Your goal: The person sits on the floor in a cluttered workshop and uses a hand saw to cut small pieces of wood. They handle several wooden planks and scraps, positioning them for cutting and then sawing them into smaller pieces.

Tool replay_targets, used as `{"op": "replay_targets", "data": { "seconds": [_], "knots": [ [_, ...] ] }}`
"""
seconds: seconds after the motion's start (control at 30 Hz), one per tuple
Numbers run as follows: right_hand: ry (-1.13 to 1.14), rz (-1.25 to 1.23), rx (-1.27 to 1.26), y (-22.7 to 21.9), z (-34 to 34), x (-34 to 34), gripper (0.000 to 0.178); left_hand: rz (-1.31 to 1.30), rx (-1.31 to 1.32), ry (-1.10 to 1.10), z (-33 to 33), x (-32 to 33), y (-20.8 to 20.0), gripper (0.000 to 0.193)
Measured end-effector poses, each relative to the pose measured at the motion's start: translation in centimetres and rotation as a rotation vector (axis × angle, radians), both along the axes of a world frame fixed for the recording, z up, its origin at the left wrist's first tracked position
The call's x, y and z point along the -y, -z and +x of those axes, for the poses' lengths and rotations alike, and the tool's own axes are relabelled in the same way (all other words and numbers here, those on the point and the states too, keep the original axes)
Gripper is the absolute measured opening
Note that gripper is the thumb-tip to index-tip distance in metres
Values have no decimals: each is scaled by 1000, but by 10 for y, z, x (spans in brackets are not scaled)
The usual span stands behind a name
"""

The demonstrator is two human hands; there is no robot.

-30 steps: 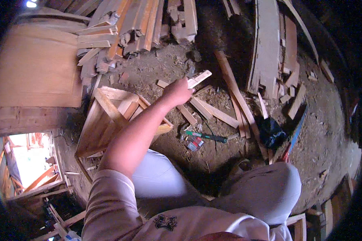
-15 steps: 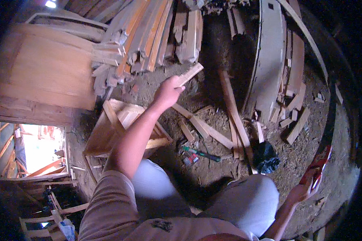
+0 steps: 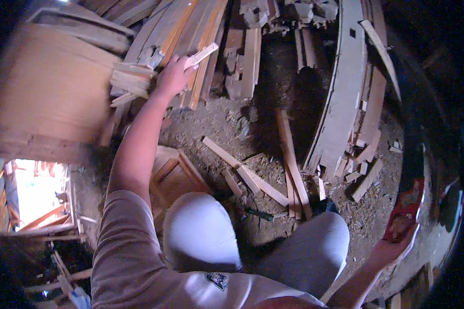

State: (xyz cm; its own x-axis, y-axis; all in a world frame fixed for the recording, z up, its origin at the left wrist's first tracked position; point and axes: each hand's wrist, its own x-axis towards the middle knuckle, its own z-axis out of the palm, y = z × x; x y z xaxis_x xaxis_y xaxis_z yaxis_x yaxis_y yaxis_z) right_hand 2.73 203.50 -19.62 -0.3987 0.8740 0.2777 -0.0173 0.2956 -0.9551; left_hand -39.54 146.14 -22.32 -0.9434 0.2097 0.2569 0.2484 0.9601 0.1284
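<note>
My left hand point(image 3: 173, 77) is stretched forward over the ends of the stacked timber point(image 3: 206, 41), closed around a short pale wood strip point(image 3: 203, 54) whose free end points up and right. At the lower right, my right hand point(image 3: 394, 252) is wrapped around the red handle of a handsaw point(image 3: 408, 206). Its dark blade reaches away and is hard to make out against the shadow. Between my knees and the loose wood lies a tool with a green handle point(image 3: 259, 213), partly hidden by my knee.
A wooden box-like frame point(image 3: 193, 170) stands beside my left knee. Crossed wood strips point(image 3: 263, 186) and sawdust lie ahead on the dirt floor. Long boards point(image 3: 331, 103) and offcuts point(image 3: 367, 180) are at the right. A large wooden panel point(image 3: 56, 87) and a bright opening point(image 3: 41, 195) are at the left.
My left hand has moved forward and left with the wood strip, from above the bare ground to the timber stack. My right hand still holds the handsaw. My view has shifted.
</note>
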Motion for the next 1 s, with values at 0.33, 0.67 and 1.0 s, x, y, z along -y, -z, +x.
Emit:
{"op": "replay_targets", "data": {
  "seconds": [0.33,0.67,1.0],
  "knots": [
    [-55,-21,-71,-100,-90,154,35,128,-8,32,-64,-22,19,35],
    [-396,-457,-106,-97,-185,262,36,29,66,298,-60,-18,38,41],
    [-538,-525,-29,-32,-187,296,30,157,49,264,-54,0,30,42]
  ]
}}
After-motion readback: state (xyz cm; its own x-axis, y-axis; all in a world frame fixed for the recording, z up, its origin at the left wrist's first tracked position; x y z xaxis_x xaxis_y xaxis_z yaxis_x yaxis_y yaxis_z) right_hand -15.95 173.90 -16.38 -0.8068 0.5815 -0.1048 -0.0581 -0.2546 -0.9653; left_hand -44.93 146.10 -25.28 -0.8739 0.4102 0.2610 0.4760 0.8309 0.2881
